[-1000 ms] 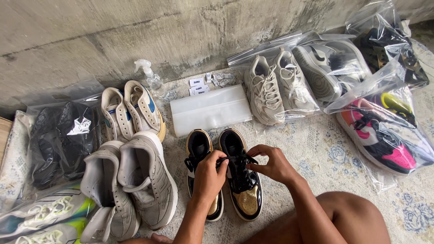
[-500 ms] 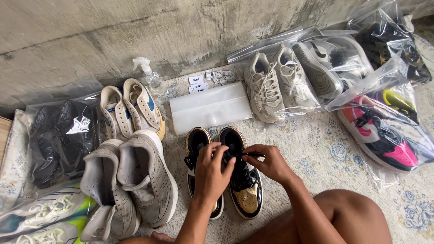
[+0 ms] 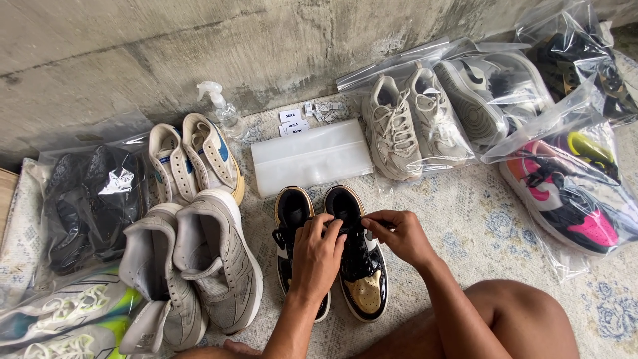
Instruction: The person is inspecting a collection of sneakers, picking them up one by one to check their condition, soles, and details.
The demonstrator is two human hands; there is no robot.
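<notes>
While both hands work over a pair of black-and-gold sneakers (image 3: 332,249) on the patterned rug (image 3: 478,226), the left hand (image 3: 318,256) and right hand (image 3: 397,236) each pinch the black laces (image 3: 354,226) of the right-side shoe. Grey sneakers (image 3: 199,262) lie just beside them; a frosted plastic pouch (image 3: 311,156) sits behind.

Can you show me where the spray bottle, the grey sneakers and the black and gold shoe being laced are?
spray bottle (image 3: 222,110): head view, on its clear body.
grey sneakers (image 3: 216,256): head view, on the right shoe's side.
black and gold shoe (image 3: 365,292): head view, on its gold toe.
</notes>
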